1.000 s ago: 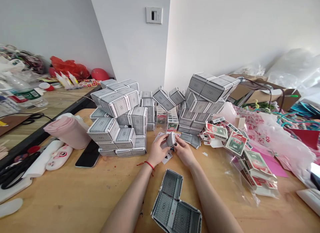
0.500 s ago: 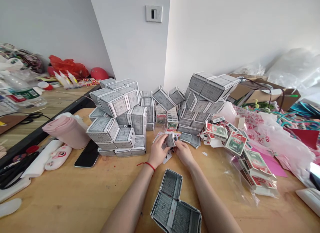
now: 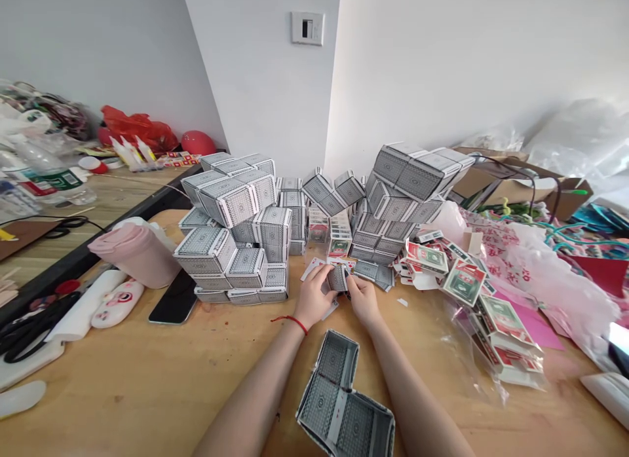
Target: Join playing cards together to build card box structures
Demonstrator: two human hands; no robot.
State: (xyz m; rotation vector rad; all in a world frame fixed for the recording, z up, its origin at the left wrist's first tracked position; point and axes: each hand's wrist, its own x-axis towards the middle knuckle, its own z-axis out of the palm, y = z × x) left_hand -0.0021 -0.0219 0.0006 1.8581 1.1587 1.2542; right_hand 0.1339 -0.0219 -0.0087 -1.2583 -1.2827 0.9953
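Observation:
A grey-backed playing card (image 3: 337, 279) is pinched between my left hand (image 3: 315, 293) and my right hand (image 3: 362, 300), low over the middle of the table. Whether it is one card or more I cannot tell. Loose playing cards (image 3: 331, 309) lie face up under and behind my fingers. Between my forearms sits an L-shaped piece built from cards (image 3: 327, 391). Flat joined cards (image 3: 373, 272) rest just beyond my right hand.
Stacked card blocks (image 3: 236, 201) rise at left, others (image 3: 410, 175) at right. Opened card boxes (image 3: 462, 280) and plastic bags (image 3: 531, 254) crowd the right side. A phone (image 3: 173, 298), a pink roll (image 3: 137, 251) and scissors (image 3: 29, 329) lie left.
Both hands stay together around the card, which has turned slightly between my fingers. The whole view has shifted a little; the blocks and boxes stand as before.

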